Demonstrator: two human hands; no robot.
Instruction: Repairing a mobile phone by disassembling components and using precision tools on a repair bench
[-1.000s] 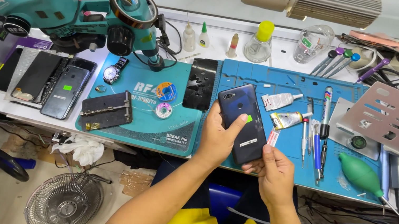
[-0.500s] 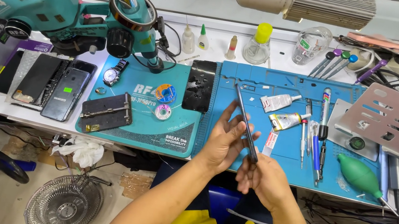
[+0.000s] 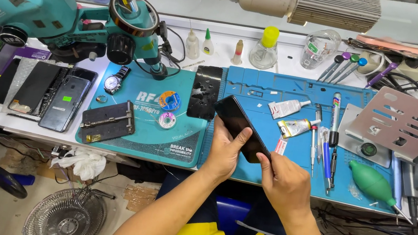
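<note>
Head view: at frame centre, above the blue mat (image 3: 302,93), the left hand (image 3: 222,156) cradles a dark phone (image 3: 242,127), fingers wrapped round its edge. The right hand (image 3: 285,183) pinches its lower corner. It looks like mid-inspection; steady grip needed.

We see a phone (image 3: 241,127) with a glossy black glass face, smooth and reflective. The blue mat (image 3: 291,164) looks like matt rubber. The perforated stand (image 3: 402,124) is dull grey metal. The microscope (image 3: 42,7) has a smooth teal painted body. The green blower (image 3: 373,184) looks like soft matt rubber.
</note>
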